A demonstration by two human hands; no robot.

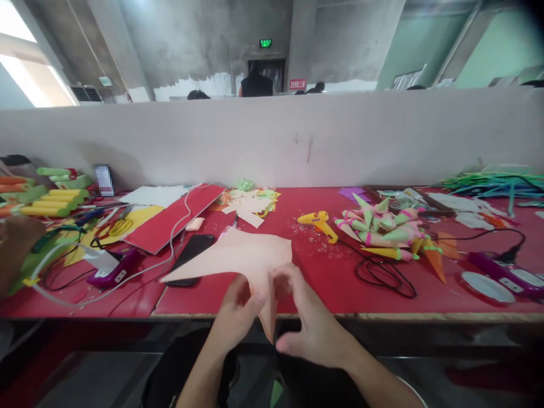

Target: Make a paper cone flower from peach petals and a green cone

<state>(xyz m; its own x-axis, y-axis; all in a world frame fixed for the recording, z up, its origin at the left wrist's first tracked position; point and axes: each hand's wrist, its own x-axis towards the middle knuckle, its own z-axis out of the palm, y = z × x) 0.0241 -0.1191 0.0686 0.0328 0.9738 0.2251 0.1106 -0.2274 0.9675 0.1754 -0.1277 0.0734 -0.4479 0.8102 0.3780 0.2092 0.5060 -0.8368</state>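
Note:
A large peach-coloured sheet, paper or thin foam [238, 252], is curled over the front edge of the table, with a long point to the left and a folded tip hanging down. My left hand [240, 314] is closed on its lower part, thumb in front and fingers partly hidden behind. At the right side of the fold, my right hand [310, 323] has its fingertips against the sheet, while its thumb stands well apart below. Beneath the sheet's left point lies a black phone-like slab [191, 258].
A yellow hot glue gun [318, 224] lies by a pile of green and pink cones [382, 224]. Peach scraps [250, 204] and a red board [174, 221] are farther back. Purple power strips [114, 269] and loose cables lie at both sides. A grey partition [263, 139] borders the table.

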